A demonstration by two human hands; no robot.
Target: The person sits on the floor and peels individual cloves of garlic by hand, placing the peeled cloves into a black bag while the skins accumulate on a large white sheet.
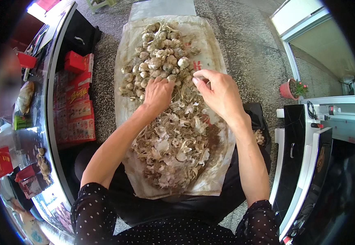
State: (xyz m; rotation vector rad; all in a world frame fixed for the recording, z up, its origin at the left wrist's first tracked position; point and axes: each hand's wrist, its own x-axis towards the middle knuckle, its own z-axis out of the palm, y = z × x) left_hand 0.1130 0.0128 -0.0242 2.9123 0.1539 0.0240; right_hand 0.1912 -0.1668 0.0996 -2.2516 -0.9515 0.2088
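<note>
A heap of whole garlic bulbs (155, 63) with dry stalks and roots lies on a soiled white woven plastic sack (124, 171). My left hand (159, 93) is at the heap's near edge, back up, with its fingers curled down among the bulbs. Whether it grips a bulb is hidden. My right hand (218, 92) hovers just right of the heap with thumb and forefinger bent close together. Anything between those fingertips is too small to make out. Nearer my body is a pile of papery garlic skins (171, 150) and root bits, with brown soil (212, 136) on its right.
A black bag (258, 118) holding pale pieces (259, 137) stands by my right forearm. At left is a glossy counter (50, 122) with red boxes (75, 62) below. White-edged cabinets (293, 147) and a potted plant (288, 89) are at right, on speckled floor (241, 46).
</note>
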